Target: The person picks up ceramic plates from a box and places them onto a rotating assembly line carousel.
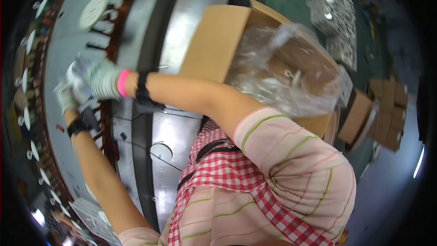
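Where the metal bench [182, 127] ends on the person's right, an open brown cardboard box [218, 41] stands, lined with a crumpled clear plastic bag [282, 73] holding small metal parts. Smaller brown cartons [387, 109] lie farther right on the floor, below a tray of grey metal pieces [334, 13]. Both gloved hands meet at the curved grey machine rim [63, 64] on the left. The right hand [98, 79], in a grey knit glove with a pink cuff, is blurred; its grip cannot be told. The left hand [68, 98] sits just below it, touching; its grip also cannot be told. White round discs [93, 11] line the rim. A dark channel separates rim and bench.
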Action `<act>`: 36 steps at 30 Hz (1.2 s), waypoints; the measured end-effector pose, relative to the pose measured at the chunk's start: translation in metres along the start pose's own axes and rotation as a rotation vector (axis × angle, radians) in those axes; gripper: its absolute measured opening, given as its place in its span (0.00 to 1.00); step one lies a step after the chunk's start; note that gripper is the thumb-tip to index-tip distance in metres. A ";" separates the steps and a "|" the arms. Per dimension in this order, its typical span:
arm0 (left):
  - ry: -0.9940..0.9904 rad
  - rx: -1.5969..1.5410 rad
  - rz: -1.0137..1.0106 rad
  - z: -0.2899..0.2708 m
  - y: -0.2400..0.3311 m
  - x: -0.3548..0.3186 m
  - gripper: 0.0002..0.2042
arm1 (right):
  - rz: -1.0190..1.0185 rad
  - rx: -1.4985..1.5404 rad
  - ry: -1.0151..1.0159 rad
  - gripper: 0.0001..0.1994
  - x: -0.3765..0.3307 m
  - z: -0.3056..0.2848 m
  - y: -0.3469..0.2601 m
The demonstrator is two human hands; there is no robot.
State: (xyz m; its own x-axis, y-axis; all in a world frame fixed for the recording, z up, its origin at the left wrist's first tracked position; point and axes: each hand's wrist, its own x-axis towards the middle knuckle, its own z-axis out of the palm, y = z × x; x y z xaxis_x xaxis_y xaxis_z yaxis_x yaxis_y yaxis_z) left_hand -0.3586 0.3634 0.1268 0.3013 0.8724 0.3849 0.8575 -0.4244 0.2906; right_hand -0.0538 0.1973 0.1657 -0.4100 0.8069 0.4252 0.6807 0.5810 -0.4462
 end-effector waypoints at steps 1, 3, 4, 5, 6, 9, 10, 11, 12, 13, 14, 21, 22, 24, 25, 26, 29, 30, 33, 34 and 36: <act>-0.027 -0.204 -0.182 0.034 0.050 0.003 0.25 | -0.071 -0.002 0.702 0.22 -0.051 0.050 0.033; -0.076 -0.242 -0.408 0.034 0.131 -0.031 0.24 | -0.067 0.363 0.460 0.22 -0.171 0.031 0.059; 0.120 -0.455 -0.466 0.030 0.118 -0.056 0.20 | 0.072 0.342 0.230 0.18 -0.228 0.003 0.071; 0.218 -0.383 -0.429 0.029 0.097 -0.072 0.16 | 0.055 0.278 0.445 0.16 -0.285 -0.003 0.104; 0.158 -0.324 -0.363 0.073 0.143 -0.067 0.15 | 0.389 -0.138 0.287 0.13 -0.398 0.072 0.192; 0.252 -0.008 -0.590 0.090 0.302 -0.111 0.22 | 1.169 0.190 0.572 0.10 -0.560 -0.051 0.215; 0.234 -0.007 -0.567 0.104 0.337 -0.118 0.22 | 1.186 -0.031 0.813 0.12 -0.621 -0.051 0.240; 0.258 0.046 -0.479 0.127 0.360 -0.123 0.25 | 1.318 -0.263 0.750 0.13 -0.697 -0.044 0.262; 0.271 0.088 -0.385 0.150 0.383 -0.124 0.28 | 1.476 -0.411 0.549 0.15 -0.791 -0.028 0.281; 0.233 0.054 -0.340 0.147 0.397 -0.130 0.33 | 1.736 -0.286 0.456 0.19 -0.830 -0.018 0.273; 0.232 0.066 -0.337 0.147 0.397 -0.137 0.33 | 1.970 -0.163 0.348 0.23 -0.857 -0.013 0.270; 0.160 -0.408 -0.598 0.171 0.452 -0.207 0.31 | 2.312 0.227 -0.194 0.30 -0.891 0.016 0.278; 0.081 -0.603 -0.727 0.185 0.456 -0.217 0.29 | 2.301 0.225 -0.196 0.30 -0.897 0.018 0.288; -0.123 -0.628 -0.587 0.217 0.498 -0.228 0.26 | 2.236 0.092 -0.155 0.29 -0.917 0.021 0.283; -0.269 -0.617 -0.535 0.211 0.515 -0.231 0.24 | 2.136 -0.015 -0.143 0.23 -0.902 0.031 0.269; -0.388 -0.711 -0.540 0.208 0.518 -0.234 0.23 | 2.130 -0.008 -0.141 0.23 -0.881 0.034 0.258; -0.781 -0.779 -0.489 0.200 0.539 -0.226 0.18 | 1.893 0.184 0.464 0.11 -0.768 -0.011 0.227; -0.890 -0.848 -0.462 0.209 0.549 -0.226 0.18 | 1.693 0.117 0.558 0.10 -0.749 -0.026 0.218; -1.084 -0.891 -0.130 0.205 0.588 -0.222 0.28 | 1.215 0.296 0.803 0.09 -0.634 -0.099 0.167; -1.301 -0.905 -0.313 0.194 0.613 -0.222 0.30 | 1.063 0.330 0.817 0.09 -0.610 -0.123 0.142; -1.080 -0.890 0.189 0.207 0.628 -0.240 0.27 | 0.779 0.371 0.755 0.11 -0.577 -0.147 0.104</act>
State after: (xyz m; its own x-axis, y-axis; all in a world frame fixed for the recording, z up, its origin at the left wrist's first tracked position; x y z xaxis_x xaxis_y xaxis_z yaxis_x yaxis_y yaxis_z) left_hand 0.1940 -0.0620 0.0354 0.8951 0.3671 -0.2529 0.3445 -0.2096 0.9151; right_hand 0.3425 -0.2231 -0.0103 0.5986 0.7642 0.2400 0.3176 0.0486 -0.9470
